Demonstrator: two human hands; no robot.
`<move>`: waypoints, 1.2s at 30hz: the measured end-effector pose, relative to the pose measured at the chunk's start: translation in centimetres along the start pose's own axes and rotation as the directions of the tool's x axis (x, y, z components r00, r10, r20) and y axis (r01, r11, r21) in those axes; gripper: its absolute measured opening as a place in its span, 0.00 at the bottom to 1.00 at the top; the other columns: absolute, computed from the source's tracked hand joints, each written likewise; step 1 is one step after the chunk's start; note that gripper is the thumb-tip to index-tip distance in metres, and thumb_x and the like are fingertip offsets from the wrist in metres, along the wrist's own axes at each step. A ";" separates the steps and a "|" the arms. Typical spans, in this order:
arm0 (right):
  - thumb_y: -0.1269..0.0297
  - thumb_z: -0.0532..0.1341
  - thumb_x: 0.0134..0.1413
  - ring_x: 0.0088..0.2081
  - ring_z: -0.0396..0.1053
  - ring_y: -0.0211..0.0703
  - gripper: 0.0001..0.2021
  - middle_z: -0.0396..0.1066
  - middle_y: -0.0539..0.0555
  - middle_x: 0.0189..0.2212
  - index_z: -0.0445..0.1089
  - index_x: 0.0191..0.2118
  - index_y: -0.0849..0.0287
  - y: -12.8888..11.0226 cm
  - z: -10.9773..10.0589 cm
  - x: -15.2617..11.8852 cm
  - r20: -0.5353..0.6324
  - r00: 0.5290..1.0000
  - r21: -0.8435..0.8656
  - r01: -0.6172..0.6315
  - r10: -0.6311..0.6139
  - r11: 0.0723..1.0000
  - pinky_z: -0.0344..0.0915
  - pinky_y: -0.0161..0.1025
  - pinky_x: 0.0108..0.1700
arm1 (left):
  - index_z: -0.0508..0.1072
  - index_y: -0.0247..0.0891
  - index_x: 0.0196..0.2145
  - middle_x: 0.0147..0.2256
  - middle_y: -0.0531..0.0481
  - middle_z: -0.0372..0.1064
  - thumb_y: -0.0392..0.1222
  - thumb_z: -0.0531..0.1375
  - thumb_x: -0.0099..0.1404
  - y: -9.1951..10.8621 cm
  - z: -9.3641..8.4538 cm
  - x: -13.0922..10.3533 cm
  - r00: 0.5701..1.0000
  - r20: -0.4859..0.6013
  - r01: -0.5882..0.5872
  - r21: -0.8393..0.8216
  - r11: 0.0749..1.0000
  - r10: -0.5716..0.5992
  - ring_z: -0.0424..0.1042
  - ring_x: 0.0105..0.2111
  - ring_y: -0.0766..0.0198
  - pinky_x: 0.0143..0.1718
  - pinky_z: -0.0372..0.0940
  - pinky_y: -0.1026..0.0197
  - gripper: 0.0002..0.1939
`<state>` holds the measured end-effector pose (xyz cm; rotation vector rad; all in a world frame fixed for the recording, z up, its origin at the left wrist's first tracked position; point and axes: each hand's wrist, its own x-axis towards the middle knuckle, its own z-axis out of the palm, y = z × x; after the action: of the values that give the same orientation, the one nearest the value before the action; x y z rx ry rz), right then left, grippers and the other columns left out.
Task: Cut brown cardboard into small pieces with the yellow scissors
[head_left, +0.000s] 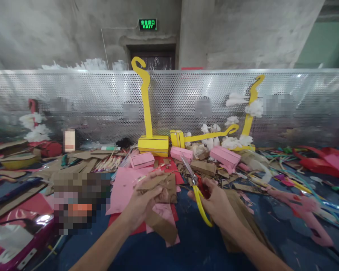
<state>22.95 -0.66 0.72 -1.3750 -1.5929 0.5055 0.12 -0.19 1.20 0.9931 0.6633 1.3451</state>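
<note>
My left hand (145,197) is closed around a piece of brown cardboard (155,182), its fingers curled over the near side. In my right hand (214,199) is a pair of scissors (198,199) with yellow and red handles; the blades point up and to the left, apart from the cardboard. Below my left hand lie pink paper sheets (124,190), red paper (138,229) and another brown cardboard strip (161,227). Small pink boxes (141,160) lie just beyond.
Yellow paper shapes with hooked necks (147,109) stand at the perforated metal panel (101,94). A pink glue gun (302,207) lies to the right, near coloured strips. Folded brown cardboard (237,214) sits beneath my right forearm. A purple tissue box (36,244) is at left.
</note>
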 end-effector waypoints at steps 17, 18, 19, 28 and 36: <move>0.60 0.68 0.48 0.25 0.56 0.36 0.12 0.61 0.43 0.23 0.64 0.29 0.57 -1.6 0.6 -1.9 0.344 0.938 0.031 0.040 -0.048 0.999 0.53 0.33 0.26 | 0.75 0.38 0.41 0.38 0.49 0.76 0.49 0.72 0.54 -0.3 0.1 0.6 0.996 -0.078 -0.040 -0.016 0.999 0.038 0.76 0.32 0.64 0.35 0.74 0.61 0.21; 0.60 0.68 0.48 0.25 0.56 0.36 0.12 0.61 0.43 0.22 0.64 0.29 0.57 -1.7 0.5 -2.0 0.352 0.934 0.033 0.048 -0.057 0.998 0.52 0.32 0.26 | 0.75 0.38 0.41 0.38 0.49 0.76 0.49 0.72 0.54 -0.2 -0.1 0.6 0.997 -0.071 -0.042 -0.018 0.999 0.041 0.76 0.32 0.64 0.36 0.74 0.60 0.20; 0.60 0.68 0.48 0.25 0.55 0.35 0.12 0.61 0.43 0.22 0.63 0.29 0.57 -1.8 0.4 -2.1 0.362 0.930 0.037 0.056 -0.065 0.998 0.52 0.32 0.25 | 0.75 0.38 0.41 0.37 0.49 0.76 0.49 0.72 0.54 -0.2 -0.2 0.6 0.997 -0.059 -0.043 -0.018 0.999 0.042 0.77 0.33 0.64 0.37 0.74 0.60 0.20; 0.58 0.67 0.49 0.24 0.55 0.35 0.13 0.62 0.43 0.22 0.62 0.31 0.56 -1.2 0.4 -2.4 0.356 0.930 -0.044 0.110 -0.087 0.993 0.49 0.33 0.24 | 0.74 0.40 0.44 0.40 0.48 0.77 0.48 0.66 0.64 -0.2 -0.9 0.6 0.994 0.079 -0.072 0.010 0.997 0.071 0.78 0.39 0.62 0.41 0.74 0.60 0.14; 0.62 0.66 0.48 0.25 0.59 0.37 0.10 0.66 0.45 0.24 0.63 0.35 0.56 -1.6 0.3 -2.4 0.305 0.942 -0.108 0.181 -0.141 0.978 0.53 0.33 0.26 | 0.74 0.44 0.47 0.42 0.50 0.76 0.46 0.62 0.68 -0.6 -1.9 1.0 0.979 0.140 -0.145 -0.010 0.989 0.145 0.77 0.39 0.64 0.42 0.72 0.62 0.11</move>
<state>21.72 -3.30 0.92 -1.2967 -1.9979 0.5318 -1.10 1.20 -0.02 1.1429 0.4923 1.3869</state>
